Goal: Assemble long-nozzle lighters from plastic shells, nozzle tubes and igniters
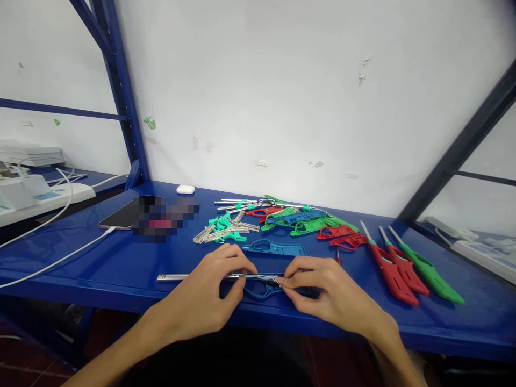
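At the front of the table, my left hand [213, 287] pinches a lighter's thin metal tube [172, 278] near its inner end, with thumb and forefinger closed on it. The tube lies sideways and sticks out to the left. White wires [258, 277] run from it toward a small black igniter piece [272, 283]. My right hand [328, 287] has its fingertips pressed together on that piece and the wire ends. Under both hands sits a blue lighter shell half [260, 293], partly covered. Another blue shell half [278, 248] lies just behind.
Behind are clear fuel tanks with teal parts [226, 228], metal tubes [237, 205], and green [310, 227] and red shell halves [338, 232]. Assembled red [397, 274] and green lighters [435, 277] lie right. A charging phone [121, 214] and white earphone case [185, 190] are left.
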{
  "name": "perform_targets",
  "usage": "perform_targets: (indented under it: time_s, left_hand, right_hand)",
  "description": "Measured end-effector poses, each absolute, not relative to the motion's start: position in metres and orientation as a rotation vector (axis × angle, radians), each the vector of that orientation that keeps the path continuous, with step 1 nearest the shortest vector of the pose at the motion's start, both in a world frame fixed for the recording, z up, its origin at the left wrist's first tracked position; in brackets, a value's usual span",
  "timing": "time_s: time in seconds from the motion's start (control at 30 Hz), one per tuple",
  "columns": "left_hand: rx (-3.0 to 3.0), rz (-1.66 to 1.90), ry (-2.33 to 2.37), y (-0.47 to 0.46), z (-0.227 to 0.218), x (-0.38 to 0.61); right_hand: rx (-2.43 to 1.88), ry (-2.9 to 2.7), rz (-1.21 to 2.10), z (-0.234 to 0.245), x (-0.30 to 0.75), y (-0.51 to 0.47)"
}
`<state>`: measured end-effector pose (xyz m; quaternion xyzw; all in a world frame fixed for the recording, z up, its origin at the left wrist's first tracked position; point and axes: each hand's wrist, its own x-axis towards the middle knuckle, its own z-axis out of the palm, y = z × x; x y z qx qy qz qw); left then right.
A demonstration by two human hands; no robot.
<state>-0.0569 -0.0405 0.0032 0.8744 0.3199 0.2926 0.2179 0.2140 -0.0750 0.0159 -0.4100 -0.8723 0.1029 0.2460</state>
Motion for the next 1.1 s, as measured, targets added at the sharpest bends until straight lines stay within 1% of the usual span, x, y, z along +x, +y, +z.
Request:
perform_targets:
  time_s: [0.13,0.27,0.5,0.83,0.93,1.1]
  left_hand:
    - [2.437,0.823,0.831,-0.0422,0.0067,-0.0587]
    - [2.493,0.734,0.772,-0.0444,0.0118,-0.0598]
    - [2.554,0.624,0.771,-0.0455,0.011,-0.0582]
    - [2.574,0.586,0.751,-0.0462,0.0121,-0.0587]
    - [2.563,0.573,0.747,-0.0453,0.0131,-0.0579]
    - [2.572,0.566,0.706,-0.0449,0.0131,-0.0586]
  right_hand:
    - [-1.151,-2.427,0.13,0.0192,0.2109,-0.0804]
    - [-1.179,-2.454,0.06,0.0197,0.2093,-0.0831]
    - [-1.189,-2.46,0.08,0.0198,0.2094,-0.084]
    - [-1.212,-2.437,0.249,0.0219,0.2113,-0.0825]
    - [-1.177,-2.439,0.223,0.0201,0.212,-0.0823]
    - [-1.127,-2.431,0.088,0.016,0.2108,-0.0849]
